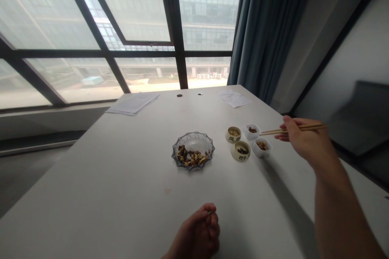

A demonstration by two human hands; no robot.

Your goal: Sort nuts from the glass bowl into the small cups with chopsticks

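My right hand (304, 139) hangs above the table at the right, holding a pair of wooden chopsticks (272, 131). Their tips point left, close above a white square dish (252, 131) holding dark food. A second white square dish (261, 147) sits just below it, next to two small cream ceramic cups (233, 134) (241, 150) with dark characters. A scalloped glass dish (194, 137) of mixed nuts or beans (191, 157) stands mid-table. My left hand (199, 230) rests at the near edge of the view, fingers curled, holding nothing visible.
The white table (121, 178) carries papers at the far left (133, 104) and far right (234, 98). Two small dark holes (179, 95) mark its far edge. Behind it stand a large framed window (146, 16) and a blue curtain (261, 28).
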